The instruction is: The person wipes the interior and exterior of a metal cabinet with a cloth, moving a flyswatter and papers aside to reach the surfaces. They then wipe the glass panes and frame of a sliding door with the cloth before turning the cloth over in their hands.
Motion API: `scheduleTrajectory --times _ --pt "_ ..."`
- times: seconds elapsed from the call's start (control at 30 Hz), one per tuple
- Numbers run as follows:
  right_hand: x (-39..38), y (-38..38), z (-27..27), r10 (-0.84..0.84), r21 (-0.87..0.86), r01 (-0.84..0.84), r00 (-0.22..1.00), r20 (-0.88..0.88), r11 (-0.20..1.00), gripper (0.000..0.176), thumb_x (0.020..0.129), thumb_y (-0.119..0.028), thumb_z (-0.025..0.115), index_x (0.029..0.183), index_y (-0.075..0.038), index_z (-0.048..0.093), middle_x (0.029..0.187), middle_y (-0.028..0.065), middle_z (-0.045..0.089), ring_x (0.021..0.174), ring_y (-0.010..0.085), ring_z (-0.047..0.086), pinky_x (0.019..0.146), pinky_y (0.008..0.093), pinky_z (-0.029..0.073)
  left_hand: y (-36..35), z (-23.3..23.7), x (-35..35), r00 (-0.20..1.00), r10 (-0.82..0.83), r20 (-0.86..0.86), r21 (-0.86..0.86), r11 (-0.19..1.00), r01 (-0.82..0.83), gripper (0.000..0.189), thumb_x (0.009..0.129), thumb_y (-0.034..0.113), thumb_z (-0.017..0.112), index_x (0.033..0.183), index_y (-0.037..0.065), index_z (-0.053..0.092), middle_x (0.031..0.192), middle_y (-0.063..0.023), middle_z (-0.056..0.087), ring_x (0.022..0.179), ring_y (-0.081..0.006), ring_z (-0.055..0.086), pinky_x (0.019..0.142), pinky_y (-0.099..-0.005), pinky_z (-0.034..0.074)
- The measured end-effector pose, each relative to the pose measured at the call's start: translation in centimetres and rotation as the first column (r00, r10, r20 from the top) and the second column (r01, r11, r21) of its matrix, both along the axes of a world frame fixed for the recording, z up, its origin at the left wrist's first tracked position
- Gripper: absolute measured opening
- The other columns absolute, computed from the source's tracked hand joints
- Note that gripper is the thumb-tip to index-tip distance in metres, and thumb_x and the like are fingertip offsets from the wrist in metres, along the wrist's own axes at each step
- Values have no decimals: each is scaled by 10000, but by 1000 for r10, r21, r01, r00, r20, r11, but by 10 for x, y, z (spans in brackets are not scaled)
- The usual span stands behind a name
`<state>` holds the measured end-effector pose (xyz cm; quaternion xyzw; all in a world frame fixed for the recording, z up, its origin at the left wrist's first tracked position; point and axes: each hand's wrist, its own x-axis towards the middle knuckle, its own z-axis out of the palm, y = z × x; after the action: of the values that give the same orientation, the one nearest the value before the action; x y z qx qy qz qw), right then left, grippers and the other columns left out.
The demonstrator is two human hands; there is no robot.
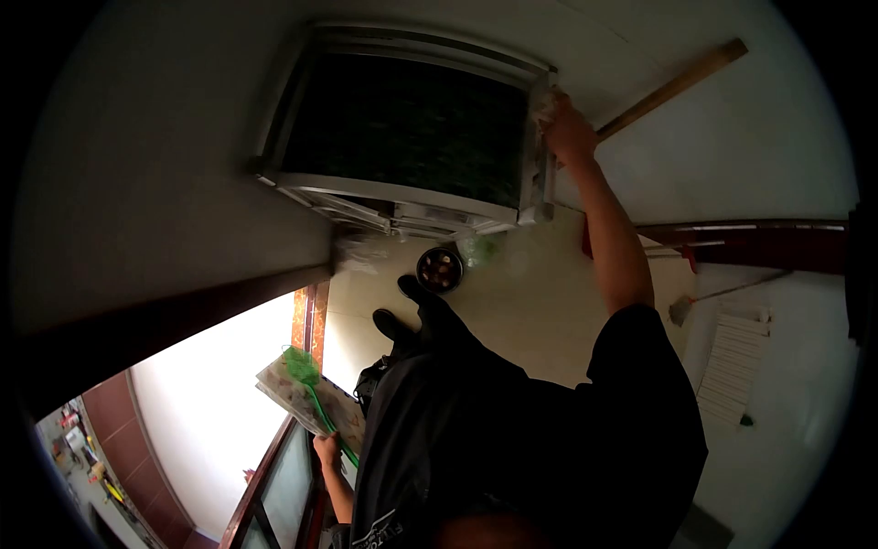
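My right hand (569, 135) is closed around a crumpled pale cloth (547, 106), pressed against the right end of a metal-framed stand (535, 174). The stand has a dark green top (402, 123) and lower bars. Low on the left, my left hand (326, 450) is closed at the thin handle of a green mesh net (302, 366). The net lies across a flat, pale patterned sheet (285, 393); whether the fingers also grip the sheet is hard to see.
Near my feet (393, 322) stands a round pot (440, 271) with brown pieces inside, beside clear plastic bags (477, 249). A wooden stick (677, 90) leans at the right wall. A bright doorway (210, 403) with a wood-framed glass door (288, 480) is left. A broom (681, 309) stands right.
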<state>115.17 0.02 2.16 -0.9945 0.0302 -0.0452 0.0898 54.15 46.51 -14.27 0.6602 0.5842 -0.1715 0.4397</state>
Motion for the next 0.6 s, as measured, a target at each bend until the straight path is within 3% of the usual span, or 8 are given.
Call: scheduleTrajectory --times 0.07,0.17,0.3,0.37,0.43,0.5,0.57,0.6 --pt "18 5 1 4 2 -4 1000 -6 1000 551 795 -253 574 1283 -128 350 1025 133 600 905 289 585 732 376 459 -4 9 5 994 -82 -71 -19 997 81 161 648 67 590 768 -40 578 601 -73 561 475 -166 524 423 -315 404" --pt "46 0 -9 -7 -36 7 1000 -10 999 537 811 -276 555 1285 -130 350 1045 112 598 943 279 575 760 377 453 -19 19 11 999 -47 0 82 996 46 136 651 50 592 758 -33 582 587 -66 554 467 -162 522 413 -308 400" --pt "78 2 -17 18 -134 -15 1000 24 991 499 812 -296 552 1256 -140 384 1081 105 580 966 292 560 786 395 460 -24 18 10 1000 17 10 76 997 -18 115 649 59 602 697 -39 568 552 -68 534 444 -165 513 398 -304 392" --pt "89 3 -21 3 -177 -2 1000 5 984 499 822 -397 518 1255 -181 395 1120 105 550 1026 285 526 798 413 459 -26 24 14 999 26 -44 74 997 -22 136 644 72 618 642 -43 546 516 -65 507 420 -169 501 384 -310 386" --pt "68 30 13 -67 -215 46 994 -89 976 492 825 -383 523 1265 -199 402 1128 98 541 1028 289 525 811 402 456 -29 26 14 994 62 -85 74 996 -56 156 640 80 626 619 -40 529 508 -67 501 416 -172 498 377 -315 384" --pt "65 37 16 26 -134 -7 990 135 991 463 831 -337 532 1257 -195 417 1137 109 530 1027 296 525 818 404 452 -31 16 10 987 105 -118 75 993 -96 180 635 88 634 596 -37 511 500 -70 494 412 -174 495 370 -321 382" --pt "63 54 23 65 -86 -51 982 175 995 447 832 -294 541 1252 -196 421 1169 127 503 1026 307 523 824 404 448 -24 -13 -16 988 76 -136 100 993 -63 214 626 101 652 572 -23 486 497 -76 489 410 -181 493 363 -329 380" --pt "68 57 19 175 -19 -177 941 291 984 468 808 -246 563 1250 -191 421 1195 134 481 1033 313 515 826 407 447 -24 -16 -17 989 63 -135 120 992 -47 242 619 108 662 557 -12 461 498 -84 487 407 -184 484 362 -334 382"
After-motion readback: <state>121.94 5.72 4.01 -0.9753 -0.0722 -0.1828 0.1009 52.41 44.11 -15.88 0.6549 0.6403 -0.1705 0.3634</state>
